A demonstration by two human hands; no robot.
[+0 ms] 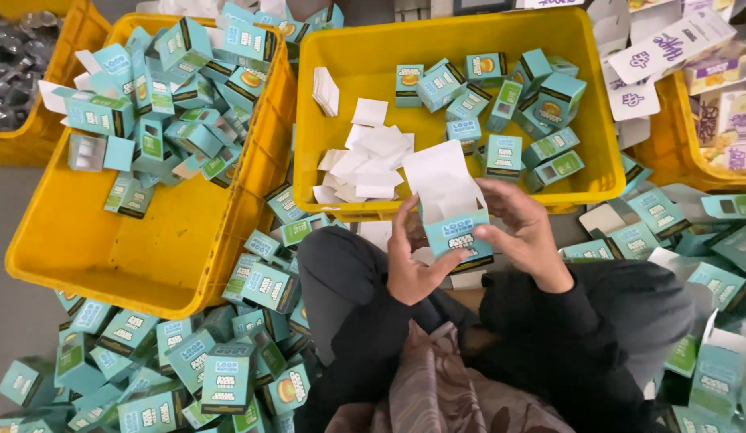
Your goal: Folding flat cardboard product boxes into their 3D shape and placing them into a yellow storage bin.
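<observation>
Floor by the knees: heap of finished boxes (229, 377). Left hand (411, 261) and right hand (524, 228) both pinch one teal box (457, 232), flap open, over the lap. Beyond, near edge of middle crate (333, 172): white inserts (365, 164); far-right corner: more boxes (509, 104). Plenty left, I'd say.

Grey floor (12, 321) under yellow plastic crates (84, 240), loose teal cartons (229, 377) heaped between them, even light

Boxes (501, 96) in right crate (325, 48), left crate (84, 256) beside, loose boxes (220, 377) below
</observation>
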